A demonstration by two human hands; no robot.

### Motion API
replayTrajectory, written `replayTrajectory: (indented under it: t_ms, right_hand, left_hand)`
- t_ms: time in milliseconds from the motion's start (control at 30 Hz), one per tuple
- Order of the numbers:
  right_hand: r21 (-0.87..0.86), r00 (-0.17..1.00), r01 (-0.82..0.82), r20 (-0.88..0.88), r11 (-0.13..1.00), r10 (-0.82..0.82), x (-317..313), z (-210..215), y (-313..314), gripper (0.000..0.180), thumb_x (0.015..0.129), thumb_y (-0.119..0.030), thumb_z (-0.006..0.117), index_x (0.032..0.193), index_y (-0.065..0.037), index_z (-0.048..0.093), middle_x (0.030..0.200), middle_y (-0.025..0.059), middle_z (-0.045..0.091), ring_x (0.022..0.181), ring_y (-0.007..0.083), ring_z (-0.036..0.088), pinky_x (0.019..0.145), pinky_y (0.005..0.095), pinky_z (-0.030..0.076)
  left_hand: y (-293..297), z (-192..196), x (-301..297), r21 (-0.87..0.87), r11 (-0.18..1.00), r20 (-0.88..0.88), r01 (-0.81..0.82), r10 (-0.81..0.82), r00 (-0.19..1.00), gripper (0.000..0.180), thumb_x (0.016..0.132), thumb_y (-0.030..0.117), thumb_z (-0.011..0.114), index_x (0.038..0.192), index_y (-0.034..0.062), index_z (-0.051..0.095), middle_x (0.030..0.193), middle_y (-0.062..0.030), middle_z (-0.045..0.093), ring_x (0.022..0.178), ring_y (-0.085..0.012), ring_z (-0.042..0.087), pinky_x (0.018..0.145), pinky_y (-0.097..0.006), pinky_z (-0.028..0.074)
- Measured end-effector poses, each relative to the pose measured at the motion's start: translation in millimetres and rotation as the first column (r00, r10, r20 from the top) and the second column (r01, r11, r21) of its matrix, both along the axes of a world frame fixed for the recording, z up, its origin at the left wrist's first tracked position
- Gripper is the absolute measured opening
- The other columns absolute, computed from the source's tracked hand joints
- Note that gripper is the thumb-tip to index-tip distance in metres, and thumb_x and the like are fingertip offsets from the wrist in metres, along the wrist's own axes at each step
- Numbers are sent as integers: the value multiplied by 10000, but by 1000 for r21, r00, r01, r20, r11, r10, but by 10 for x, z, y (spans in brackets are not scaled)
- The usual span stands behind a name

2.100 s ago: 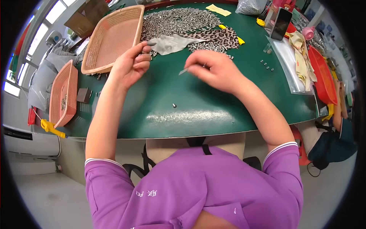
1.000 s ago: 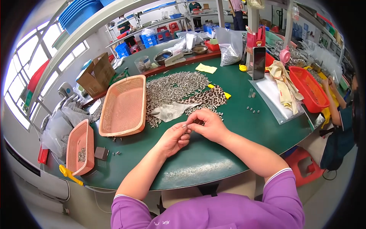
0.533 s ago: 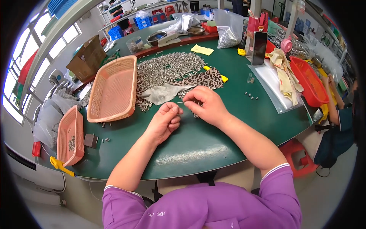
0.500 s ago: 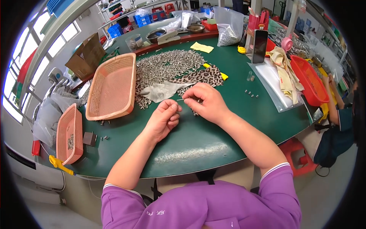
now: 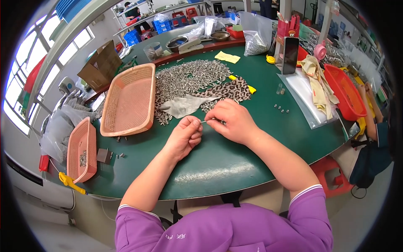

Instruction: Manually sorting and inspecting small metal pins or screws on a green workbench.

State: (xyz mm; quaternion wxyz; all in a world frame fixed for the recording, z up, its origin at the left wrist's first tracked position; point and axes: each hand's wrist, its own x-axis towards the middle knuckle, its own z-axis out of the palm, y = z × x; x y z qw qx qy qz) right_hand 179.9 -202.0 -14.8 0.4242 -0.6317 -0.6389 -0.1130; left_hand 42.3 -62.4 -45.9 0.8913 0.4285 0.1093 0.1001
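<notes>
Left hand (image 5: pixel 184 136) and right hand (image 5: pixel 233 122) face each other over the green table (image 5: pixel 294 130), fingertips just apart. Right thumb and forefinger pinch a thin pale rod (image 5: pixel 204 122), which reaches across to the left fingertips; those are curled in and pressed together, and whether they grip a small part too cannot be told. Good control probably calls for a light pinch, steady wrists and the rod kept straight between both sets of fingertips, so it neither bends nor slips.

Among the containers, the large pink basket (image 5: pixel 130 98) sits left of a heap of metal pieces (image 5: pixel 189 75), its bottom showing. At right is a red tray (image 5: pixel 342 90), contents unclear. The smaller pink basket (image 5: pixel 90 140) at left holds a little cluster of metal bits (image 5: pixel 83 158). Beyond the heap, a clear bag (image 5: pixel 257 25) has metal pieces in its lower part.
</notes>
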Motion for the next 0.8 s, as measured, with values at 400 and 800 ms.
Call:
replayTrajectory:
  t_ms: [400,800]
  right_hand:
    - [-207,999,-40,18,977,45,-28,-3,-36,74,766,-177,592,812,-118,591,730,41,602,740,244,573,661,367,463]
    - [-271,900,-125,-436,954,-6,-48,-121,12,119,792,-173,580,874,-94,614,721,73,604,633,216,585,581,321,460]
  left_hand:
    - [28,67,-25,236,972,-133,14,18,991,152,836,127,625,847,66,487,721,-35,533,496,-49,350,431,-180,276]
    - [-4,71,24,199,980,-115,-8,31,993,133,858,128,596,840,72,476,721,-33,529,496,-45,338,424,-175,270]
